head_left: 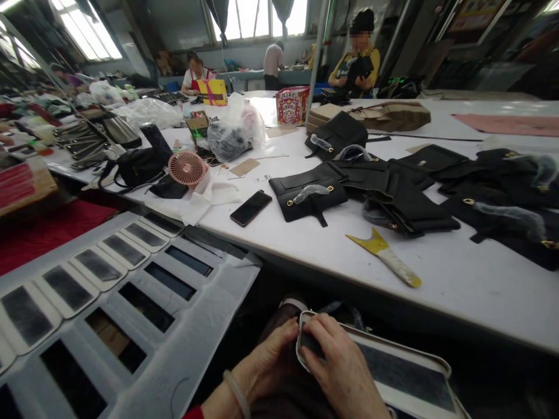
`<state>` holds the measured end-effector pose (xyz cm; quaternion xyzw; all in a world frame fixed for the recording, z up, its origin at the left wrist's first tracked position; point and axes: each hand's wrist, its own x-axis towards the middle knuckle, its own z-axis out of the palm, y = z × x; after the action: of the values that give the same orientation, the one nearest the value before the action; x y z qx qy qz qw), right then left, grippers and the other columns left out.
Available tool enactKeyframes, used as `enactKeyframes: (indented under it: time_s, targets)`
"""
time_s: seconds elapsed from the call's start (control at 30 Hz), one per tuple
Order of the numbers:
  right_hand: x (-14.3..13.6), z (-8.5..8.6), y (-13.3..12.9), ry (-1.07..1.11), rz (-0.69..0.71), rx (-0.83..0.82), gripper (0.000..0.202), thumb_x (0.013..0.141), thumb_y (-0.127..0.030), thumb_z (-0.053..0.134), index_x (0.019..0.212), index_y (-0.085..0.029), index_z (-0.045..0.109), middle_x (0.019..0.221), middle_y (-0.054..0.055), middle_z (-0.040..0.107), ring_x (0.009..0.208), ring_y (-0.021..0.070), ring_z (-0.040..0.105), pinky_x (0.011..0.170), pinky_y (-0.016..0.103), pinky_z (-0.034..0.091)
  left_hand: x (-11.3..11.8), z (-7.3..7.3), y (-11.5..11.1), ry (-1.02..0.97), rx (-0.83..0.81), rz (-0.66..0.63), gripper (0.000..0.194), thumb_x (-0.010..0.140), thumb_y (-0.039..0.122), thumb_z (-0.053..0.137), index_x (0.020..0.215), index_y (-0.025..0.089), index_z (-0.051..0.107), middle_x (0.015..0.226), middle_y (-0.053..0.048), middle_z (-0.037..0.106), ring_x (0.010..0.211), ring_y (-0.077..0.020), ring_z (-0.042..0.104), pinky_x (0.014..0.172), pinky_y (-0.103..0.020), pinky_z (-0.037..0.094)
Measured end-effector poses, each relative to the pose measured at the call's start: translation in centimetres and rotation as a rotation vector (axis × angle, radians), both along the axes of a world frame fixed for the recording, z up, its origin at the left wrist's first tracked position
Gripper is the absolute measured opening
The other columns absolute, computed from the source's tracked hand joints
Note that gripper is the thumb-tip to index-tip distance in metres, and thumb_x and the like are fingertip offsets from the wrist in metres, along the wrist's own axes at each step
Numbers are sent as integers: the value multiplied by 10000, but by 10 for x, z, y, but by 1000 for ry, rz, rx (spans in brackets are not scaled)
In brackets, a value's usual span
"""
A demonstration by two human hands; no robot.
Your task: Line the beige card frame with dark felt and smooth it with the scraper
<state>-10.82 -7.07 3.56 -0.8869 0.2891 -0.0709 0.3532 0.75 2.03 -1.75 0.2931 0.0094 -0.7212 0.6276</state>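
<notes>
Low in the view, both hands hold a flat white-framed panel [406, 378] with a dark centre, resting on my lap below the table edge. My left hand [266, 364], a bangle on its wrist, grips the panel's near-left corner from underneath. My right hand [343, 369] lies on top of the same corner, fingers pressing on the dark part. The rest of the panel runs off to the right.
A rack of several similar white-framed panels [100, 279] slopes at the left. The white table [458, 279] carries black leather bags [314, 195], a phone [251, 208], a yellow-tipped scraper [386, 256] and a pink fan [187, 167]. Other people work at the far end.
</notes>
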Motion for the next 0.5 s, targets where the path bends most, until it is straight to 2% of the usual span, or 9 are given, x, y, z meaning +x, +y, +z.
enactKeyframes:
  time_s: [0.1, 0.17, 0.3, 0.4, 0.5]
  targets:
    - [-1, -3, 0, -18, 3, -9, 294, 791, -33, 565, 1010, -228, 583, 1056, 57, 602, 1010, 273, 569, 883, 472, 497, -2, 0, 0, -164, 25, 7, 391, 904, 370, 584, 1222, 146, 623, 1134, -100, 674, 1004, -210, 631, 810, -285, 504]
    - [-2, -6, 0, -33, 5, -37, 274, 789, -38, 559, 985, -228, 580, 1028, 57, 607, 974, 269, 582, 847, 458, 514, -3, -1, 1, -323, 82, 22, 459, 879, 409, 609, 1261, 155, 602, 1199, -107, 659, 1087, -248, 614, 911, -340, 490]
    - [-8, -15, -3, -106, 29, -131, 304, 792, -66, 552, 1037, -247, 547, 1001, 37, 620, 937, 239, 610, 791, 385, 545, 0, -2, 3, -711, 238, 54, 568, 799, 462, 687, 1273, 161, 604, 1330, -108, 597, 1269, -291, 502, 1112, -413, 350]
    - [-11, -24, -3, -168, 50, -222, 369, 787, -86, 561, 1118, -239, 508, 1003, 37, 636, 929, 227, 629, 769, 348, 559, 1, 1, 2, -911, 244, 34, 554, 830, 475, 647, 1287, 166, 596, 1351, -97, 582, 1297, -280, 479, 1145, -413, 308]
    - [-12, -29, -3, -205, 60, -256, 376, 795, -101, 554, 1147, -221, 500, 1013, 48, 652, 930, 228, 643, 770, 343, 571, 0, 11, -2, -1003, 208, 5, 496, 872, 464, 598, 1294, 203, 592, 1326, -65, 607, 1277, -259, 502, 1123, -385, 346]
